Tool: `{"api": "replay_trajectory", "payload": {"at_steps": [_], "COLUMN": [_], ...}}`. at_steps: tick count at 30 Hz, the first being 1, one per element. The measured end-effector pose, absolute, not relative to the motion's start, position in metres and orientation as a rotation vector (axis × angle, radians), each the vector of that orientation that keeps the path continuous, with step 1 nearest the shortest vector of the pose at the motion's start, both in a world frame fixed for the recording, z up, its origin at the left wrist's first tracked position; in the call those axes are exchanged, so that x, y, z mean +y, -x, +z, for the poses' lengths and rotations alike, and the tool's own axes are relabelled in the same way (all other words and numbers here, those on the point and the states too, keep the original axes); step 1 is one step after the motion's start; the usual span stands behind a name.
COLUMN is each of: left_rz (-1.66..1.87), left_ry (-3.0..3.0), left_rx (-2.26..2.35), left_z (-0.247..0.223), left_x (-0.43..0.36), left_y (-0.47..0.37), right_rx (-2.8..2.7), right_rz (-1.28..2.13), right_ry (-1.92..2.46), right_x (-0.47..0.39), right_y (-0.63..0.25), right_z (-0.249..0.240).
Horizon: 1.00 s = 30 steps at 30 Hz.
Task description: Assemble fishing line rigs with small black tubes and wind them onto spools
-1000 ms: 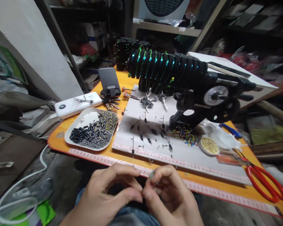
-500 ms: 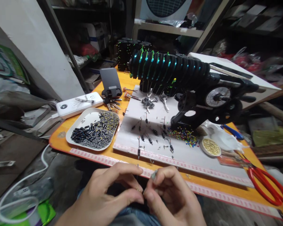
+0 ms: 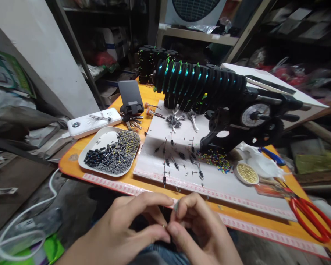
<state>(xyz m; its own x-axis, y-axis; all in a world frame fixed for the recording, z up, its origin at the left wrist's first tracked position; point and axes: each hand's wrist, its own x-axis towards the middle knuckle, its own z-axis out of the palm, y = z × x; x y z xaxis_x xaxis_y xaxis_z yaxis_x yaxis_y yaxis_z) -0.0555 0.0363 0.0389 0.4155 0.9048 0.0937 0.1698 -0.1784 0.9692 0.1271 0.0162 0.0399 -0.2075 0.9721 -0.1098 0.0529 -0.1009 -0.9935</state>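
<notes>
At the far left of the table, a white power bank (image 3: 93, 123) sits behind a pale tray (image 3: 91, 145) of black and grey cylinders. Nearer the body, the left hand (image 3: 134, 217) arches with its index finger raised clear of the thumb; thumb and another finger pinch a tiny gold-coloured piece (image 3: 163, 225) just beside the right thumb. Above these fingertips shows 1 black cylinder (image 3: 164, 180) on a thin stem. The right hand (image 3: 200, 224) is half curled, a greyish bit (image 3: 177, 205) at its index fingertip; whether it grips anything cannot be told. Behind the hands lies a white board (image 3: 223, 187). To the right are coloured beads (image 3: 216, 160), 1 dish (image 3: 235, 173) of gold beads and red-handled scissors (image 3: 314, 217).
</notes>
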Motion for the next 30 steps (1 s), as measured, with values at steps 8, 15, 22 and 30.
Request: {"api": "replay_trajectory", "payload": {"at_steps": [8,15,22,30], "left_rz": [0.692,0.811,1.151,1.321], "left_ry": [-2.018,-1.993,-1.598,-1.746], "left_rx": [0.747,0.666,0.891,0.832], "left_z": [0.055,0.038,0.008,-0.002], "left_x": [0.053,0.05,0.032,0.03], "left_y": [0.062,0.059,0.05,0.049], "right_rx": [-1.799,-1.584,-1.732,-1.707], "right_rz": [1.307,1.377,0.704,0.287], "right_ry": [1.286,1.165,1.234,1.144], "right_x": [0.031,0.032,0.01,0.006], "right_y": [-0.139,-0.134,-0.127,-0.117], "right_z": [0.054,0.045,0.022,0.026]}}
